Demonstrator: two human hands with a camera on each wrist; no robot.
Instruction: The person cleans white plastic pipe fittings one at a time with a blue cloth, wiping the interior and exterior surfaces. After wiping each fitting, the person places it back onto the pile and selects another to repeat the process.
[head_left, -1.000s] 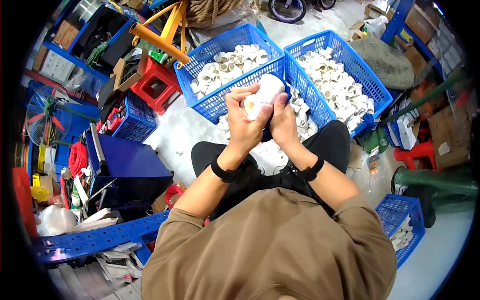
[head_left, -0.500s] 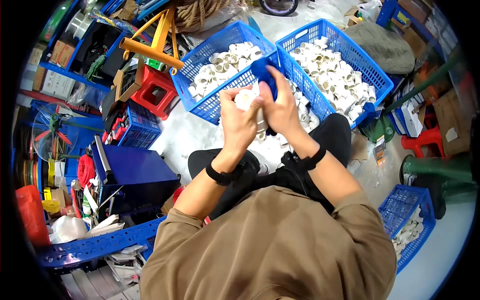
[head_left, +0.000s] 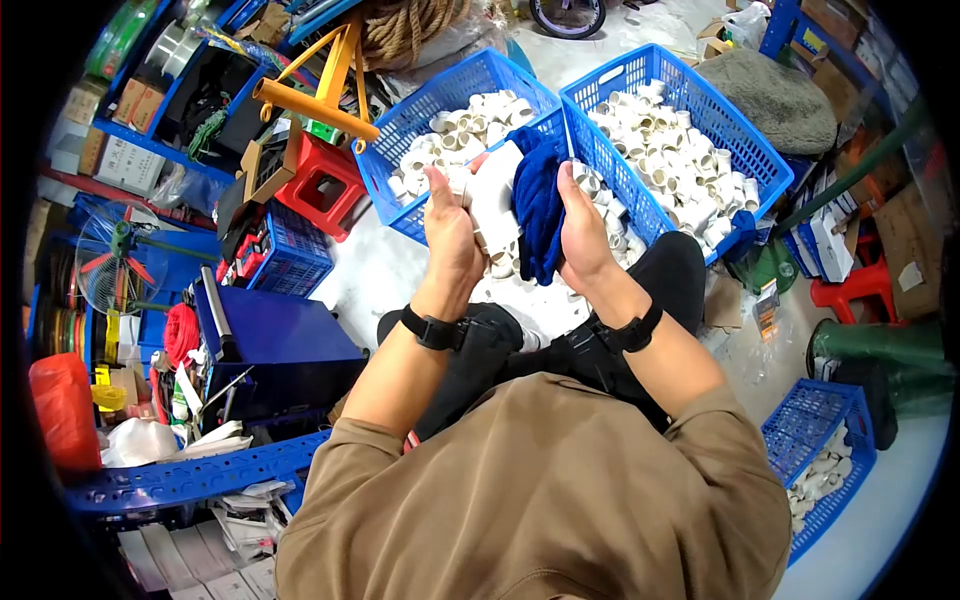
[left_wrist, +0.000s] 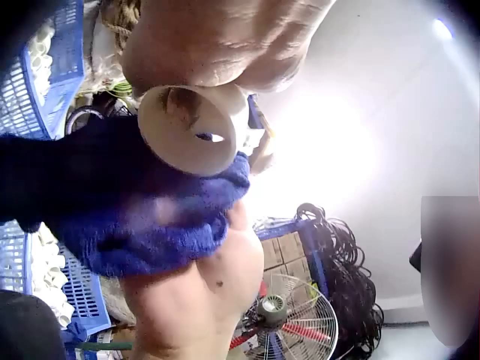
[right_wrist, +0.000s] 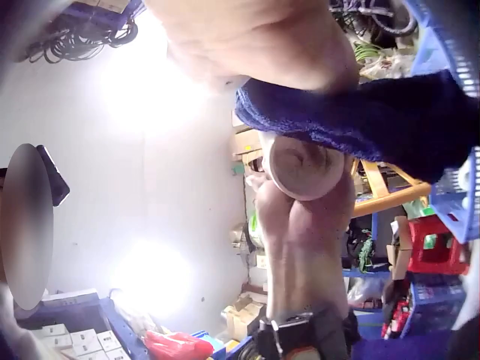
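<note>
Between the two hands is a white plastic pipe elbow [head_left: 492, 200], held over the person's lap in front of the crates. The left hand [head_left: 452, 240] grips its left side with the thumb pointing up. Against the fitting's right side the right hand [head_left: 588, 235] holds a bunched blue cloth [head_left: 540, 205], which hangs down past the fingers. In the left wrist view the round open mouth of the pipe elbow [left_wrist: 187, 131] faces the camera, with the blue cloth [left_wrist: 150, 240] wrapped close under it. Most of the right fingers are hidden by the cloth.
Two blue crates stand ahead, the left crate [head_left: 425, 210] and the right crate [head_left: 735, 110], both holding many white fittings. More fittings lie on the floor before them. A red stool [head_left: 320, 185] and an orange metal frame [head_left: 320, 110] are at left; another blue crate [head_left: 850, 500] stands at lower right.
The white elbow has been turned between the hands. The blue cloth, mostly hidden at first, rose in the right hand and now lies spread along the fitting's right side.
</note>
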